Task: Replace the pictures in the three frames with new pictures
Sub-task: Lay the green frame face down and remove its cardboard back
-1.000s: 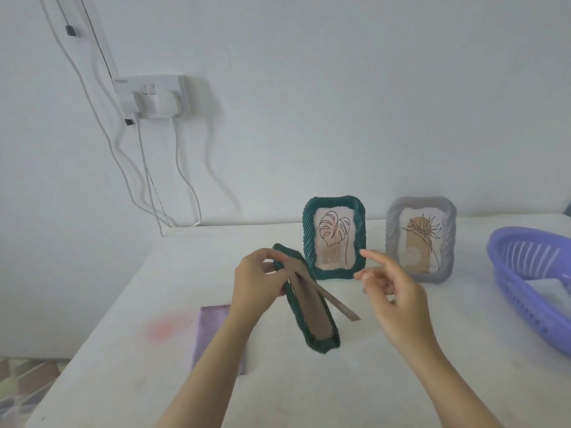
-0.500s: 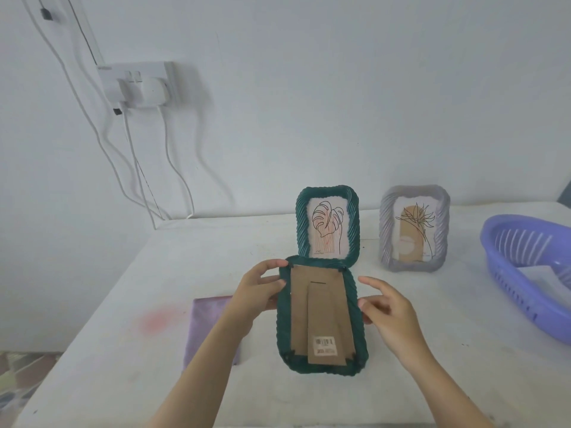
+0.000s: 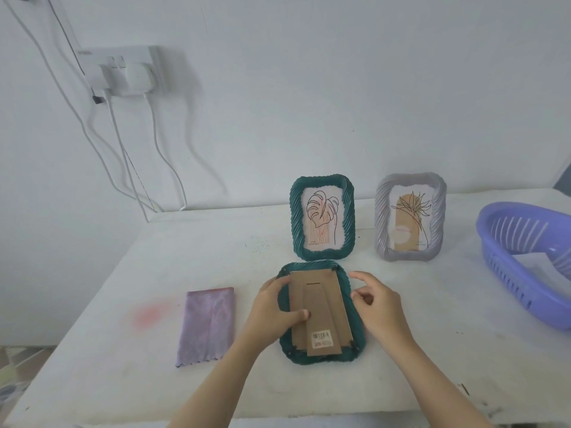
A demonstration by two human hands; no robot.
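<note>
A dark green frame (image 3: 355, 341) lies face down on the white table (image 3: 123, 319), its brown cardboard back (image 3: 324, 304) and folded stand facing up. My left hand (image 3: 272, 310) rests on the frame's left side, with the thumb pressing flat on the cardboard. My right hand (image 3: 378, 304) is at the right rim, its fingers curled against the edge of the backing. Behind stand a second green frame (image 3: 323, 222) with a leaf drawing and a grey frame (image 3: 411, 217) with a plant drawing, both upright.
A folded purple cloth (image 3: 205, 325) lies left of the face-down frame. A purple plastic basket (image 3: 525, 261) with white paper in it sits at the right edge. A wall socket (image 3: 123, 71) with hanging cables is at the upper left.
The green frame, held tilted in my left hand a second ago, now lies flat and face down. Both hands have come down onto its sides.
</note>
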